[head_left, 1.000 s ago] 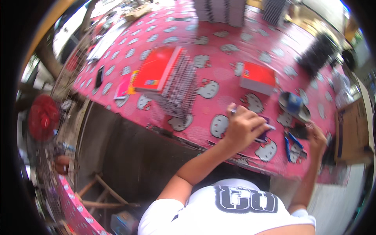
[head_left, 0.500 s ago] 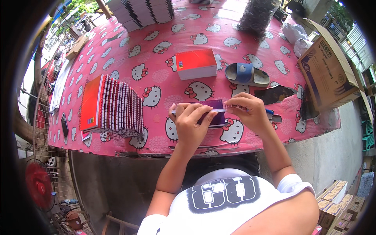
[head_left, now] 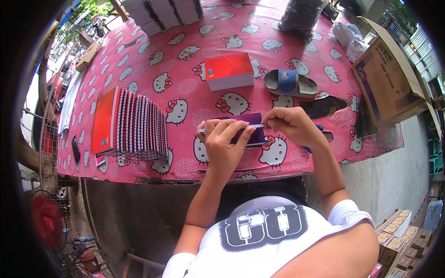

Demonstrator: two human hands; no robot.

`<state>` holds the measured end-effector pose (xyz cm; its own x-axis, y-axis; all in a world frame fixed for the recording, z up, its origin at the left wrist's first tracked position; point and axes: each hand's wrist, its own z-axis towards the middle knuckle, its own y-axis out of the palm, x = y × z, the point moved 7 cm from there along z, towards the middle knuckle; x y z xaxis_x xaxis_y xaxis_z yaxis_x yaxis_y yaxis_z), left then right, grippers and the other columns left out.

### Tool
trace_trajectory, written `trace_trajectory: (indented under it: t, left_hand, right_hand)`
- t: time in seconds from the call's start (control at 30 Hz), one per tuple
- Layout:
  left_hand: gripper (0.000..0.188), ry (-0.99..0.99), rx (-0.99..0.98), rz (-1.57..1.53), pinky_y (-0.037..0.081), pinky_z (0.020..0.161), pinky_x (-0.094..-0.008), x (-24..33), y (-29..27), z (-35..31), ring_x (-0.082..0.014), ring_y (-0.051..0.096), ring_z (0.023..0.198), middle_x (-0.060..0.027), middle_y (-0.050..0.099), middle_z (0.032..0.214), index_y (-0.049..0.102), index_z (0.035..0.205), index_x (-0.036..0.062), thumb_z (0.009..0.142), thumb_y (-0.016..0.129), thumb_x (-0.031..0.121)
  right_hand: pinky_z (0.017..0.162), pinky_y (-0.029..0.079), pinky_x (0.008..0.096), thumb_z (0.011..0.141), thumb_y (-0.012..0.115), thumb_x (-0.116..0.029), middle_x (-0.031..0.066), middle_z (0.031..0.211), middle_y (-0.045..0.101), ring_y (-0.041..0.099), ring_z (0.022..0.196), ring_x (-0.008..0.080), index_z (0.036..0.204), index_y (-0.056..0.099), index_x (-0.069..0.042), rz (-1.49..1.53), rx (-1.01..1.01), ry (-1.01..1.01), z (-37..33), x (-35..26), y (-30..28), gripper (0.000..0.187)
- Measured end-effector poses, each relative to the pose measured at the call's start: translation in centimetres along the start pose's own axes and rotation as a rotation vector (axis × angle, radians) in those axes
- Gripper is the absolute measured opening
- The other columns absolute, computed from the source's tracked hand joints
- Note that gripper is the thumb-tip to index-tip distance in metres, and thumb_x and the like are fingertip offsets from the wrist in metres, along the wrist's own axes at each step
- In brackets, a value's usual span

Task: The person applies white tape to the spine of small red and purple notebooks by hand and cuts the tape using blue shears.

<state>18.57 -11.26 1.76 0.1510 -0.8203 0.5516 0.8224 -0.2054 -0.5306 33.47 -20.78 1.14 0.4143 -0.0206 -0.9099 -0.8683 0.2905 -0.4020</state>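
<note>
In front of me at the table's near edge, my left hand [head_left: 224, 139] is closed on a notebook [head_left: 252, 118] with a purple cover, its fingers over the pale bound edge. At that edge's right end, the fingertips of my right hand [head_left: 292, 126] are pinched together on a thin spiral binding wire, mostly hidden by the fingers. Just beyond lies a block of red-covered notebooks [head_left: 229, 69], with a blue slipper [head_left: 290, 83] to its right. A tool with blue handles [head_left: 320, 127] lies partly behind my right wrist.
Spiral-bound red notebooks [head_left: 105, 121] are stacked at the left, near a black phone [head_left: 76, 148]. A pink patterned cover [head_left: 185, 143] is torn at the right. Beyond stand a cardboard box [head_left: 387, 83], a dark wire heap [head_left: 299, 18] and thick paper stacks [head_left: 162, 16].
My right hand has shifted slightly left and its fingers have drawn in at the notebook's right end. My left hand keeps its hold. The whole view has shifted slightly.
</note>
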Motion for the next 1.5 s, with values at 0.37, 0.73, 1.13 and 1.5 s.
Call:
trace_trajectory:
  t: [0.37, 0.73, 1.13, 1.5]
  left_hand:
    - [0.018, 0.017, 0.019, 0.021, 0.037, 0.079, -0.0317, 0.2, 0.0, -0.3, -0.0167, 0.053, 0.077, 0.001, 0.069, 0.079, 0.076, 0.084, 0.0112, 0.071, 0.082, 0.022]
    - [0.023, 0.003, 0.004, 0.027, 0.033, 0.082, -0.0319, -0.1, -0.1, -0.6, -0.0162, 0.053, 0.076, 0.0014, 0.069, 0.081, 0.072, 0.09, 0.0134, 0.07, 0.082, 0.016]
    - [0.021, 0.018, 0.009, 0.013, 0.033, 0.077, -0.032, 0.1, -0.2, -0.4, -0.0158, 0.051, 0.071, 0.0021, 0.068, 0.077, 0.071, 0.086, 0.0135, 0.069, 0.083, 0.016]
    - [0.017, 0.079, -0.013, -0.085, 0.035, 0.079, -0.0313, 0.7, -0.4, -0.1, -0.0148, 0.054, 0.073, 0.0019, 0.07, 0.08, 0.073, 0.084, 0.0118, 0.069, 0.082, 0.009]
  right_hand:
    - [0.065, 0.049, 0.0344, 0.082, 0.067, -0.004, 0.0102, 0.084, 0.058, 0.062, 0.075, 0.025, 0.097, 0.064, -0.004, -0.232, 0.195, -0.129, -0.5, -1.5, 0.6, 0.016]
    - [0.062, 0.049, 0.0377, 0.081, 0.071, -0.015, 0.0089, 0.088, 0.058, 0.062, 0.077, 0.0286, 0.094, 0.059, -0.006, -0.478, 0.246, -0.223, -0.8, -2.5, 1.5, 0.019]
    - [0.059, 0.049, 0.0378, 0.077, 0.069, -0.005, 0.009, 0.079, 0.058, 0.061, 0.074, 0.0285, 0.081, 0.06, -0.004, -0.616, 0.404, -0.342, -0.7, -3.9, 2.9, 0.011]
    - [0.081, 0.05, 0.0454, 0.083, 0.066, -0.018, 0.0139, 0.098, 0.067, 0.063, 0.098, 0.0324, 0.106, 0.063, -0.007, -0.99, 0.553, 0.039, 0.5, 4.4, -11.7, 0.026]
